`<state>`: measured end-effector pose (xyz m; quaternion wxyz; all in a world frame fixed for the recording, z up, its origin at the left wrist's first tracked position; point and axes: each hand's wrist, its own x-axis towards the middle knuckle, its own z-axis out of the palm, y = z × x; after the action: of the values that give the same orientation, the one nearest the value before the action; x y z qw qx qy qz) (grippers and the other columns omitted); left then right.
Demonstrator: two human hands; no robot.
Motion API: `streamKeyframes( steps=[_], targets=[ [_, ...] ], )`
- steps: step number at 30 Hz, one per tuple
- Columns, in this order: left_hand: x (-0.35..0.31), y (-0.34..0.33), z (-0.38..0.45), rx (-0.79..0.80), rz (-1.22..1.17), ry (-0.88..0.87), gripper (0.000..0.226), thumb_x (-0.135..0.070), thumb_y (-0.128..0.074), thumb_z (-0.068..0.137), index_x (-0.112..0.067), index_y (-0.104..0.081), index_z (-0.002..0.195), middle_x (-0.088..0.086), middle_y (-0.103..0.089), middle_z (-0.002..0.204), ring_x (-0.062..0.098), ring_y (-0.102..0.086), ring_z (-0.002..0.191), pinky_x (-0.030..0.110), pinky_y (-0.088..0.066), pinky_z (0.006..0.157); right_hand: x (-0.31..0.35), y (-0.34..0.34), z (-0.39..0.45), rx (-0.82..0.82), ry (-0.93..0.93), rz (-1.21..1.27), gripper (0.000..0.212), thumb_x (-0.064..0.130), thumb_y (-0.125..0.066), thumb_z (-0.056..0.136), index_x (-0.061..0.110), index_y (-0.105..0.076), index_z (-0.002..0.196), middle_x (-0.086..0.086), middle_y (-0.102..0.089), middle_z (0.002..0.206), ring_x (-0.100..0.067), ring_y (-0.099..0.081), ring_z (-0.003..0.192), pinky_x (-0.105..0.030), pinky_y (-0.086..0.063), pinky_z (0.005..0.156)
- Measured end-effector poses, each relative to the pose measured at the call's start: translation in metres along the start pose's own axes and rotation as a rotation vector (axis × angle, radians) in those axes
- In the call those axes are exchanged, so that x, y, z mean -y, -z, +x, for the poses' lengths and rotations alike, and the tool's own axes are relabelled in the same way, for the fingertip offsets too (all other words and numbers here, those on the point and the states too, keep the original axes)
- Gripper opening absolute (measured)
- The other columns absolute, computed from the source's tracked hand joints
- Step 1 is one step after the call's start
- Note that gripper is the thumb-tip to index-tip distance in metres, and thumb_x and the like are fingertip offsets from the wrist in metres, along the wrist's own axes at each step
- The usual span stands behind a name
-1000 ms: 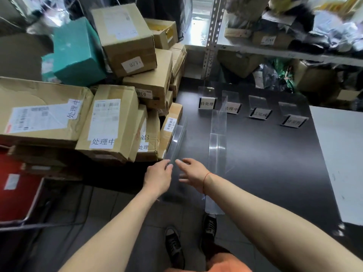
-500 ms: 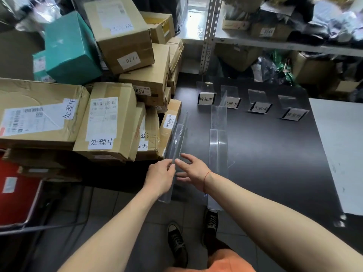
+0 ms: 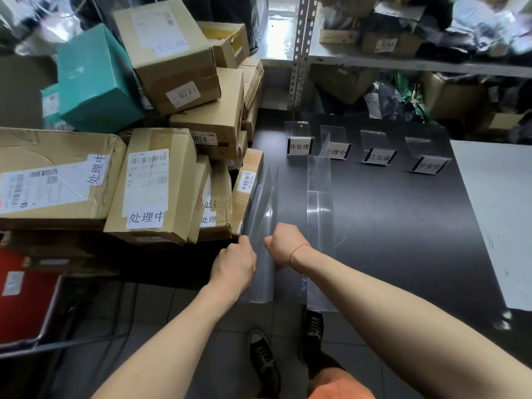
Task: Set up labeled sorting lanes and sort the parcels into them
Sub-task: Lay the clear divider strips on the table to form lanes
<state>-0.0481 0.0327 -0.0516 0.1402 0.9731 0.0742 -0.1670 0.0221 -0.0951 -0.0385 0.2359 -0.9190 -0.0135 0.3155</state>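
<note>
Clear divider (image 3: 263,214): at black table's (image 3: 403,226) left edge, gripped by left hand (image 3: 234,262) and right hand (image 3: 283,246), fingers curled. Parcel stack (image 3: 161,180) crowds left side; second divider (image 3: 320,203) right; four lane labels (image 3: 299,146) behind; open tabletop rightward.

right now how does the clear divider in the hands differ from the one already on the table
The held divider is gripped by the left hand and right hand, beside the parcel stack; the standing divider is untouched. The held one leans at the table's left edge; the standing one runs toward the lane labels. Both are clear plastic.
</note>
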Motion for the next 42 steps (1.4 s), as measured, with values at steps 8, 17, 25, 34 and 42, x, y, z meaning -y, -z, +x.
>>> streamKeyframes(
  steps=[8,17,25,34,42],
  targets=[
    [-0.001,-0.013,-0.002,0.001,-0.087,0.011,0.019,-0.025,-0.035,0.11,-0.01,-0.046,0.112,0.02,-0.072,0.102,0.042,-0.069,0.095,0.04,-0.046,0.066,-0.011,0.035,-0.024,-0.088,-0.039,0.013,0.033,0.011,-0.055,0.098,0.012,-0.045,0.066,-0.006,-0.05,0.069,-0.019,-0.047,0.057,-0.027,-0.038,0.047],
    [-0.01,-0.008,0.0,0.006,0.008,0.06,0.048,-0.046,-0.041,0.109,-0.013,-0.033,0.143,0.013,-0.071,0.117,0.035,-0.07,0.105,0.04,-0.05,0.071,-0.012,0.039,-0.044,-0.115,-0.041,0.039,0.023,0.015,-0.056,0.094,0.008,-0.053,0.072,-0.008,-0.057,0.073,-0.019,-0.051,0.06,-0.026,-0.04,0.05],
    [-0.046,0.029,0.0,-0.516,-0.103,-0.29,0.011,-0.02,-0.066,0.095,-0.01,-0.066,0.099,0.01,-0.067,0.09,0.032,-0.063,0.081,0.043,-0.053,0.069,-0.009,0.073,-0.068,-0.192,0.004,0.058,0.025,0.025,-0.053,0.09,0.006,-0.057,0.073,-0.012,-0.065,0.073,-0.031,-0.063,0.068,-0.032,-0.052,0.06],
    [-0.165,0.095,-0.008,-0.222,-0.764,-0.413,0.039,-0.019,-0.054,0.105,-0.03,-0.063,0.142,-0.018,-0.07,0.118,-0.006,-0.061,0.104,0.007,-0.045,0.092,-0.049,0.179,-0.116,-0.364,0.138,0.162,0.025,0.022,-0.053,0.091,0.009,-0.074,0.087,-0.01,-0.077,0.082,-0.031,-0.074,0.079,-0.043,-0.062,0.078],
    [-0.268,0.057,0.02,-0.043,-0.923,-0.263,0.042,-0.028,-0.057,0.101,-0.046,-0.063,0.139,-0.035,-0.07,0.101,-0.019,-0.062,0.098,0.01,-0.048,0.094,-0.153,0.231,-0.104,-0.329,0.145,0.223,0.028,0.029,-0.043,0.086,0.015,-0.067,0.091,-0.008,-0.073,0.088,-0.031,-0.074,0.073,-0.05,-0.065,0.07]
  ],
)
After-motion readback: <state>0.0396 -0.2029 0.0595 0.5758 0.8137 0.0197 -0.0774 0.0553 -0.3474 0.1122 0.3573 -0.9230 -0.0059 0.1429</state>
